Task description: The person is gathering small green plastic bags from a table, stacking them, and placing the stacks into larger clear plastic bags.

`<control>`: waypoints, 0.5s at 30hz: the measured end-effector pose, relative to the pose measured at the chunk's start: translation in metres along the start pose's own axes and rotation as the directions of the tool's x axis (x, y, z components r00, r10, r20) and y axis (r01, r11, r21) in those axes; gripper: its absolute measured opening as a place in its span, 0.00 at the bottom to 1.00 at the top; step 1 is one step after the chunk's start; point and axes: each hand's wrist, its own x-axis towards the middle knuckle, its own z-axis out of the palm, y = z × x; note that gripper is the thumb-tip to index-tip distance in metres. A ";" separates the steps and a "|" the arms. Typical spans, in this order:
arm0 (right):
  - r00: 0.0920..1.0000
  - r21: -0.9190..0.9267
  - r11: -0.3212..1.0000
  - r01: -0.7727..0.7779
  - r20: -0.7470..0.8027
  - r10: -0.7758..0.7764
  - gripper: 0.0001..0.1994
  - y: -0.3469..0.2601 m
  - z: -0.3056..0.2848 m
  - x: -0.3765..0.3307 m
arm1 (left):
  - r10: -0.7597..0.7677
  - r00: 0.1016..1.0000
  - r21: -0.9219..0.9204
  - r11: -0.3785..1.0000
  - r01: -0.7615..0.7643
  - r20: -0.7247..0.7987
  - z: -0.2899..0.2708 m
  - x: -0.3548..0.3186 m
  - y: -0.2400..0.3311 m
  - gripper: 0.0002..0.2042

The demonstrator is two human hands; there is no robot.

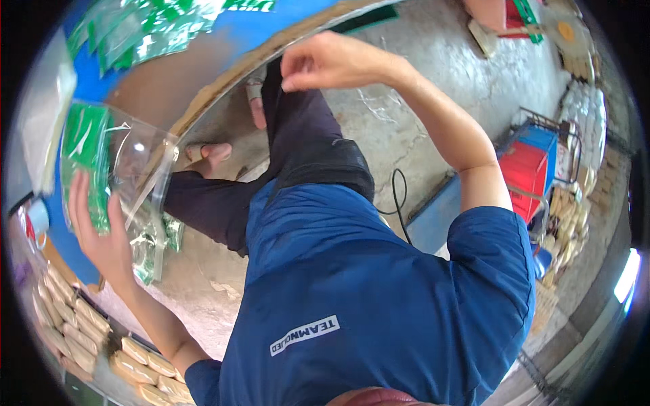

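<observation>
At the left, my left hand rests its outstretched, parted fingers against a plastic bag with a green printed panel and a clear part. That bag lies at the edge of the blue-topped table, its clear side reaching over the rim. Beyond the table's wooden edge, my right hand is raised with its fingers curled in toward the thumb. Nothing shows in its grasp. More green and clear bags are heaped on the far part of the table.
Below the table edge hang or lie other green and clear bags. Stacked tan packs stand at the lower left. On the right are a red and blue box by a metal frame, a black cable and piled sacks.
</observation>
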 end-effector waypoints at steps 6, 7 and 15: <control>0.742 0.047 0.971 -0.235 0.654 0.147 0.19 0.011 0.075 -0.116 | 0.323 0.843 -0.792 0.583 0.180 0.430 0.032 -0.023 0.133 0.10; 0.638 0.023 0.949 -0.315 0.745 0.194 0.21 0.007 0.086 -0.137 | 0.328 0.823 -0.796 0.563 0.225 0.464 0.057 -0.026 0.144 0.10; 0.188 -0.534 0.774 -0.341 0.768 0.613 0.38 -0.025 0.078 -0.213 | 0.523 0.694 -0.842 0.486 0.234 0.495 0.127 -0.008 0.203 0.09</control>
